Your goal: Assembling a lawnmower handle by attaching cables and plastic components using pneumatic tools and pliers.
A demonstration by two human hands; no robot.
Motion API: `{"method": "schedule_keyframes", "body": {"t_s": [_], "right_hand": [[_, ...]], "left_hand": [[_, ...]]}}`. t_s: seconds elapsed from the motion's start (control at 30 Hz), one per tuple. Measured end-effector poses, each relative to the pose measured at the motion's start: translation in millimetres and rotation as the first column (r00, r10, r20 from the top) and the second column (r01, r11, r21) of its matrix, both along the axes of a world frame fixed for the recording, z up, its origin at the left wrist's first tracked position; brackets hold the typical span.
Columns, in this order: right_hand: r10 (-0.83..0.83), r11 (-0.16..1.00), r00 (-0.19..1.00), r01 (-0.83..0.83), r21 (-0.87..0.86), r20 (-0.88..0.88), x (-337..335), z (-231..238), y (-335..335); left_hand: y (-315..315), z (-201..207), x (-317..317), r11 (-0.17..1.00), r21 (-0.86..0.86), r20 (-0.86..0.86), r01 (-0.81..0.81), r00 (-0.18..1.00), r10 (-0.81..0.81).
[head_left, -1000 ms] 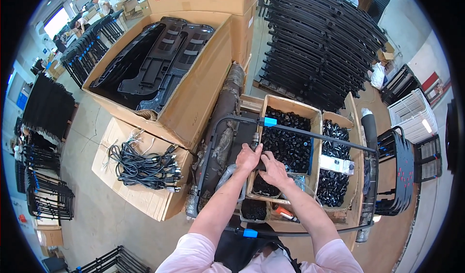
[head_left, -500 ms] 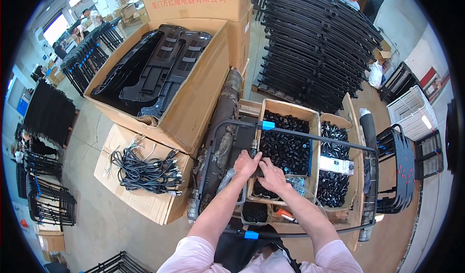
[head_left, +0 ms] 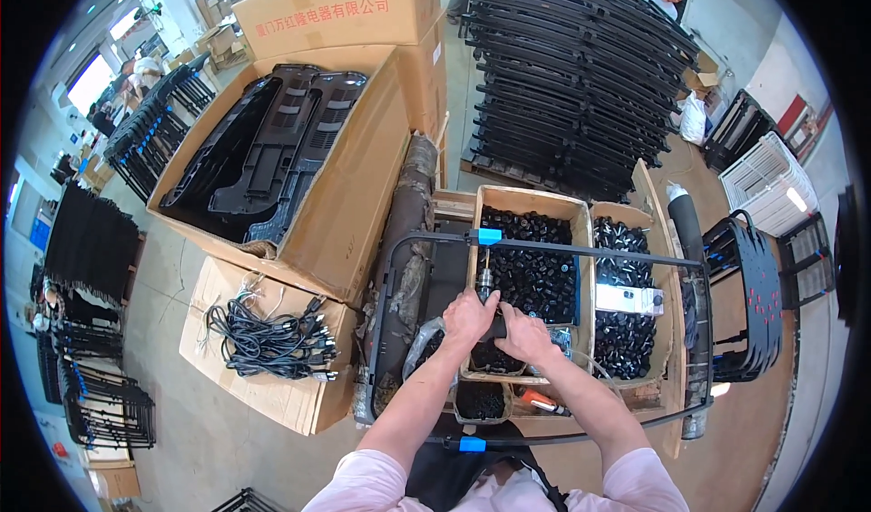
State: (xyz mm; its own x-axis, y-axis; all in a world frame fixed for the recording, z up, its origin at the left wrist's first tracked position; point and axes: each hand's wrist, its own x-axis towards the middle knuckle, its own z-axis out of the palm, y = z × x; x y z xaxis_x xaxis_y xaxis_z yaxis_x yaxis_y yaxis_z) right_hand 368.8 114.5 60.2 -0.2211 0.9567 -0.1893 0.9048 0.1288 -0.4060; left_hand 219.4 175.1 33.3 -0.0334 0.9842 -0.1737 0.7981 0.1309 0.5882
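My left hand (head_left: 469,320) is wrapped round the front of a power drill (head_left: 486,280), just behind its metal chuck. My right hand (head_left: 526,338) is closed on the drill's rear, mostly hiding the body. The drill's thin bit points away from me and reaches the far bar of a black frame (head_left: 590,251), close to a blue piece (head_left: 489,237) on that bar; whether it touches, I cannot tell. The frame lies across the workbench and wooden boxes, and its near bar, with another blue piece (head_left: 472,444), runs under my forearms.
Wooden boxes of small black parts (head_left: 531,271) and black casters or knobs (head_left: 623,344) stand beneath the frame. A phone (head_left: 629,300) lies on the right box. An orange-handled tool (head_left: 541,400) is near me. Cables (head_left: 272,335) and a carton of black panels (head_left: 363,194) are left; stacked frames (head_left: 581,85) stand behind.
The drill has swung nearer the far bar, and its bit now shows at the blue piece. Both hands have moved slightly with it. My view has shifted a little.
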Motion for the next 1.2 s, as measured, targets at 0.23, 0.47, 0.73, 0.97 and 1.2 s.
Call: {"method": "schedule_keyframes", "body": {"t_s": [0.23,0.47,0.73,0.97,1.2], "right_hand": [[-0.006,1.0,1.0,0.007,0.015,-0.031,4,-3,6],[-0.02,0.999,0.999,0.019,-0.034,-0.034,5,-7,10],[-0.025,0.999,0.998,0.027,0.029,-0.058,4,-12,12],[-0.092,0.995,0.99,0.096,0.032,-0.109,16,-21,16],[-0.013,0.999,0.988,0.018,0.03,-0.153,14,-28,17]], "left_hand": [[5,-6,4,0.999,0.044,-0.021,0.014,1.0,-0.013],[12,-4,5,1.0,0.005,-0.053,0.025,0.998,-0.024],[16,-3,4,1.0,-0.009,-0.074,0.013,0.997,-0.013],[29,21,17,0.978,-0.204,-0.126,0.043,0.99,-0.069],[32,4,12,0.994,-0.081,-0.246,0.068,0.965,-0.086]]}}
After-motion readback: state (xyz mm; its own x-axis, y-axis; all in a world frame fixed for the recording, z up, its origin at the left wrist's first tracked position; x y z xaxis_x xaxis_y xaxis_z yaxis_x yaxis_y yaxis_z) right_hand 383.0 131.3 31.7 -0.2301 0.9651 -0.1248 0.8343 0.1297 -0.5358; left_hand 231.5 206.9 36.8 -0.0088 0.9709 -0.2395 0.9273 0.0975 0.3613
